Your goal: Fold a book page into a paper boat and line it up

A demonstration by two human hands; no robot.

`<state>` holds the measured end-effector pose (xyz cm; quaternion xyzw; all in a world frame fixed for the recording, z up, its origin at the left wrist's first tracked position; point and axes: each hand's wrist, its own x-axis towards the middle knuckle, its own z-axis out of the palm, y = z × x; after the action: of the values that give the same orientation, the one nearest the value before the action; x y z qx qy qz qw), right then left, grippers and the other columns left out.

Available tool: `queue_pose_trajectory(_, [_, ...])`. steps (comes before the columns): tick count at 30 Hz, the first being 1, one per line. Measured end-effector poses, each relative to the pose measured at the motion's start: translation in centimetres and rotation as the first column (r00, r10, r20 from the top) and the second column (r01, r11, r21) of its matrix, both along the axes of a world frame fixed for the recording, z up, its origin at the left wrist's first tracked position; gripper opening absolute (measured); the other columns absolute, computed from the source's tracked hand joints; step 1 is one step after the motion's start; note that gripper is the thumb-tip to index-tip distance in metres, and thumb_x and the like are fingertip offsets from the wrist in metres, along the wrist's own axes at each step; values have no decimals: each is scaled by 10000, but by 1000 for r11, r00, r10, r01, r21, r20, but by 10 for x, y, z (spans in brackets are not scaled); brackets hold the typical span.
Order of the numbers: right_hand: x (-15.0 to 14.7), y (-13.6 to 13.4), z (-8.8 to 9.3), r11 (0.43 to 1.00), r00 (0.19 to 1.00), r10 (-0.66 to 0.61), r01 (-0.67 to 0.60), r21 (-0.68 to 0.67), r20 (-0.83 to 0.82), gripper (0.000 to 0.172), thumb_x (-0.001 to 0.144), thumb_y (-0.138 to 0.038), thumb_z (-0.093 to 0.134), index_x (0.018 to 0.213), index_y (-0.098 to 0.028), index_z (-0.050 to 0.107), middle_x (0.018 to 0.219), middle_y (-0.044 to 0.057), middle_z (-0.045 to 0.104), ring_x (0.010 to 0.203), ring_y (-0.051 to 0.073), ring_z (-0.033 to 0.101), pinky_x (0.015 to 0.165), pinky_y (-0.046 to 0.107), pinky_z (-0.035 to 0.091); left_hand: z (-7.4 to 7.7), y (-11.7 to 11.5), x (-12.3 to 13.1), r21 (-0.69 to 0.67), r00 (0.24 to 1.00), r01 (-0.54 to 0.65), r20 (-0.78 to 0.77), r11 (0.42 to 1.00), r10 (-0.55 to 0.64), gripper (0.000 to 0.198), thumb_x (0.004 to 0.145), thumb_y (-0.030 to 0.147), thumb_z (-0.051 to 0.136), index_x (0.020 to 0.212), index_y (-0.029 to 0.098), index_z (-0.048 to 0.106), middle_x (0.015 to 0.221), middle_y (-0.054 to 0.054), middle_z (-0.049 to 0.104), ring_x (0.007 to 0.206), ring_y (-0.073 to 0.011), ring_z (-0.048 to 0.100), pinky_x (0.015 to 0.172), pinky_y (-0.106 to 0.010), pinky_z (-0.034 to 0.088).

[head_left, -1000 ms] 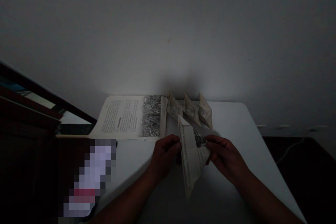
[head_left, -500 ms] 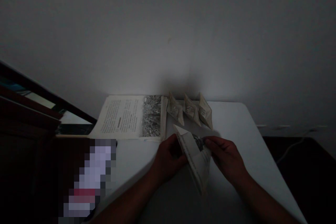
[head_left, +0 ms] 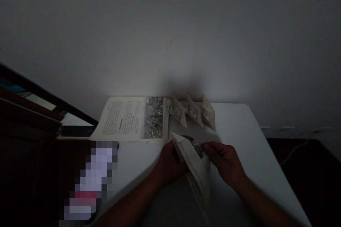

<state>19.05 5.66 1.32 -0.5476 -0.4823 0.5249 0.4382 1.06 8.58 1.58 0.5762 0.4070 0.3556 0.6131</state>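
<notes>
A folded sheet of printed paper (head_left: 198, 170), pointed at its far and near ends, is held above the table between both hands. My left hand (head_left: 170, 161) grips it from the left side, with some fingers hidden behind the paper. My right hand (head_left: 223, 159) pinches its right edge between thumb and fingers, beside a dark printed picture. Just beyond the hands, three folded paper boats (head_left: 194, 111) stand side by side near the wall.
Left of the boats lies an open book (head_left: 125, 118) with text and a grey picture. A pixelated patch (head_left: 93, 177) covers something at the table's left edge. The white table (head_left: 237, 120) meets a grey wall (head_left: 170, 35). Dark wooden rails (head_left: 32, 110) stand at the left.
The folded paper has moved slightly left and towards me, and its sides now look more spread apart at the near end. My right hand has shifted a little left with it.
</notes>
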Motion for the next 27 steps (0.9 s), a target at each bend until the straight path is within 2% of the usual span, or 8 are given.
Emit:
queue_pose_trajectory(3, [-1, -1, 1, 1000, 1000, 29, -29, -9, 12, 312, 844, -416, 530, 849, -161, 711, 540, -5, 564, 617, 159, 566, 584, 258, 441, 2, 1, -2, 36, 997, 31, 71, 999, -33, 613, 604, 203, 760, 1160, 187, 501, 977, -34, 651, 818, -168, 631, 733, -257, 512])
queue_pose_trajectory(5, [-2, -1, 2, 999, 998, 47, -46, -7, 38, 328, 852, -422, 514, 842, -159, 709, 505, -12, 537, 608, 160, 568, 572, 253, 444, 5, 2, -2, 51, 993, 39, 106, 998, -44, 580, 594, 223, 768, 1120, 182, 527, 1027, -46, 630, 861, -178, 618, 754, -258, 501])
queue_pose_trajectory(7, [-3, -1, 3, 998, 995, 64, -64, 1, 71, 336, 858, -425, 502, 842, -158, 706, 503, -11, 536, 609, 160, 571, 562, 247, 444, 7, 3, -3, 49, 993, 51, 108, 998, -56, 503, 593, 245, 769, 1044, 167, 560, 978, -44, 628, 848, -180, 608, 729, -249, 494])
queue_pose_trajectory(10, [-4, -1, 3, 997, 991, 78, -79, 9, 106, 338, 863, -423, 492, 846, -159, 703, 502, -11, 536, 622, 163, 578, 557, 241, 446, 6, 4, -3, 47, 993, 68, 91, 997, -72, 432, 616, 273, 751, 990, 161, 568, 836, -14, 610, 725, -146, 582, 634, -223, 469])
queue_pose_trajectory(17, [-4, -2, 6, 995, 981, 92, -99, 34, 170, 344, 870, -416, 474, 852, -160, 703, 553, 4, 588, 619, 160, 587, 545, 237, 452, 0, 6, -5, 44, 990, 59, 129, 997, -64, 442, 600, 302, 755, 972, 153, 569, 877, -38, 610, 779, -172, 577, 670, -254, 469])
queue_pose_trajectory(23, [-5, -2, 6, 995, 980, 84, -92, 37, 183, 337, 870, -424, 471, 868, -172, 695, 577, 8, 611, 668, 174, 612, 577, 247, 471, 2, 5, -3, 11, 987, 37, 154, 999, -38, 445, 581, 314, 759, 951, 146, 578, 857, -39, 624, 760, -177, 590, 669, -269, 481])
queue_pose_trajectory(27, [-1, -2, 3, 991, 978, 46, -70, 117, 203, 316, 867, -432, 478, 969, -200, 666, 784, 37, 684, 746, 183, 631, 639, 262, 490, 4, 5, -3, 4, 989, 18, 144, 1000, -19, 427, 596, 317, 749, 948, 143, 583, 871, -50, 635, 787, -195, 607, 687, -283, 489])
